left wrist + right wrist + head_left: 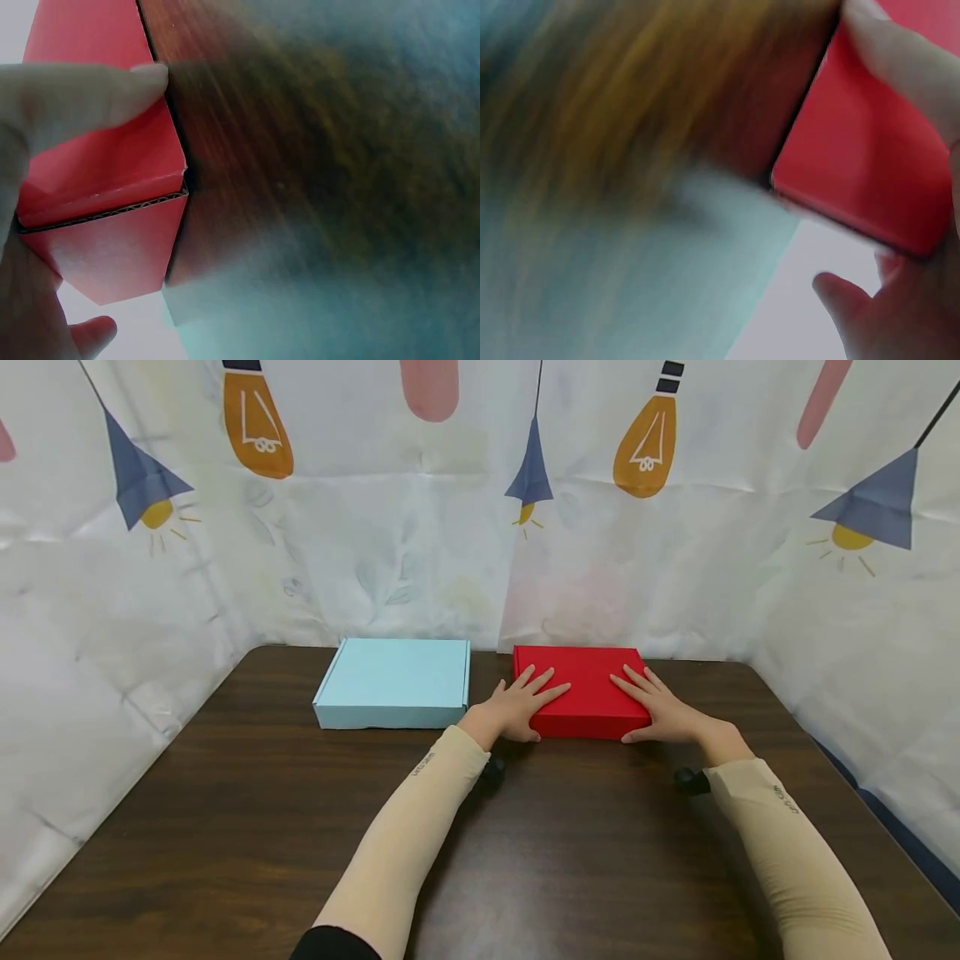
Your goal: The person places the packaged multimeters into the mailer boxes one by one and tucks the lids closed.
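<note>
A closed red cardboard box point(581, 693) lies flat toward the back of the dark table, right of the middle. My left hand point(517, 706) is at its left front corner, fingers straight and spread over the top, thumb low at the front. At the right front corner my right hand point(667, 710) mirrors it, fingers fanned over the lid. Up close in the left wrist view, the left thumb point(90, 97) lies along the box's front face. The right thumb point(907, 64) rests on the red front in the right wrist view.
A closed light blue box point(393, 677) lies to the left of the red one, near the back edge. Dark brown wood forms the tabletop point(225, 827). White curtains point(360, 552) printed with lamps and bulbs hang behind and at both sides.
</note>
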The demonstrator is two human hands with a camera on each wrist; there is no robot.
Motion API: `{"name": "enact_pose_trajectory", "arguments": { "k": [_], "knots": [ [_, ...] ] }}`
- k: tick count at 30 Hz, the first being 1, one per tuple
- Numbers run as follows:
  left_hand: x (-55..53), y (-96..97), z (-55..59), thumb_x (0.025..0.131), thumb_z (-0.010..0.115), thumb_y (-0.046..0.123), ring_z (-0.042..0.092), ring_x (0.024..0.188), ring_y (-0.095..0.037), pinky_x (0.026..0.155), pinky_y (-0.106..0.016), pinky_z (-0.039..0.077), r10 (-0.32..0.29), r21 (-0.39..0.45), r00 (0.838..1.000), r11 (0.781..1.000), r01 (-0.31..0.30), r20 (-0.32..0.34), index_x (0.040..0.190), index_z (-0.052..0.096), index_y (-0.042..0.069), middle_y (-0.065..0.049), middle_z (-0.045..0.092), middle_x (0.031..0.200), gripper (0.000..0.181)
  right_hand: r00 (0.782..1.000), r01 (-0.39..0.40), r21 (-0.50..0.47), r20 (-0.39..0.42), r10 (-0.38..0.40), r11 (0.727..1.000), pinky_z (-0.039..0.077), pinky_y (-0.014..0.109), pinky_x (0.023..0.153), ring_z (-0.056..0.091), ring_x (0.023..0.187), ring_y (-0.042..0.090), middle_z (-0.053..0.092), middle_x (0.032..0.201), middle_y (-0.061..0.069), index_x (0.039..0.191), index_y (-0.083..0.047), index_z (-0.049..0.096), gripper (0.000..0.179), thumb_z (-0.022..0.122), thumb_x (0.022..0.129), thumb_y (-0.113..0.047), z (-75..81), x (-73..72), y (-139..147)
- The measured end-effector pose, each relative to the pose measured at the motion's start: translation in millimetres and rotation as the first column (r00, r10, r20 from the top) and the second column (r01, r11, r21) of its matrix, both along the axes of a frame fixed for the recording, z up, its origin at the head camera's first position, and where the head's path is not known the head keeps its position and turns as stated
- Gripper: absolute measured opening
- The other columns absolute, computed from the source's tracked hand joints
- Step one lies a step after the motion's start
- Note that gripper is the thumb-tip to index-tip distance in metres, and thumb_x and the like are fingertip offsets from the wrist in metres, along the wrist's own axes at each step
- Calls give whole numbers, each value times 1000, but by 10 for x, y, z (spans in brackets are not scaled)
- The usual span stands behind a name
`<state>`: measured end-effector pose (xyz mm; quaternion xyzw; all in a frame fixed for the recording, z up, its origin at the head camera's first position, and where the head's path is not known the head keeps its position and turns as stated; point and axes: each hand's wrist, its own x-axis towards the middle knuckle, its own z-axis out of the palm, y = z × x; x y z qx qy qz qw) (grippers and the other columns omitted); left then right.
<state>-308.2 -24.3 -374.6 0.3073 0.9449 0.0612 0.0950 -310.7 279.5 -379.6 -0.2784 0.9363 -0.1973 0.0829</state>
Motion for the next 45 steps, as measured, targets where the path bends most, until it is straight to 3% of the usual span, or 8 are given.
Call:
{"name": "enact_pose_trajectory", "arguments": {
  "k": [6,16,30,38,45],
  "knots": [
    [-15,-16,15,87,82,25,-2,156,-30,120,-61,18,7,12,1000,1000,-7,7,167,10,32,-3,2,172,108,999,-37,-52,32,39,998,28,74,109,-6,149,52,1,167,26,162,3,10,109,83,85,-21,72,13,54],
    [-13,-4,-5,88,81,22,-3,156,-30,120,-63,16,10,37,1000,999,-11,29,167,11,32,-2,1,172,106,997,-61,-16,-41,60,998,28,72,110,-3,149,52,4,166,28,161,6,11,105,82,88,-20,4,32,75],
    [1,-2,5,89,80,21,-3,156,-31,120,-63,17,8,27,1000,1000,-9,18,167,10,31,-4,2,172,105,997,-52,5,-62,53,999,30,70,110,-2,149,52,5,166,28,161,6,12,103,81,88,-18,1,46,58],
    [23,1,-19,88,80,30,-1,156,-31,119,-62,20,22,47,1000,999,-22,-7,167,11,29,-5,3,172,104,999,-26,-7,-30,26,1000,31,72,108,-3,150,52,5,167,25,162,3,13,106,82,87,-25,10,34,42],
    [14,34,-58,89,79,35,1,156,-32,117,-60,27,29,47,999,998,-28,-23,167,11,26,-6,4,172,104,996,-14,20,-88,16,1000,36,71,105,4,147,55,12,164,26,161,2,19,105,84,84,-28,-16,53,-8]
  ]
}}
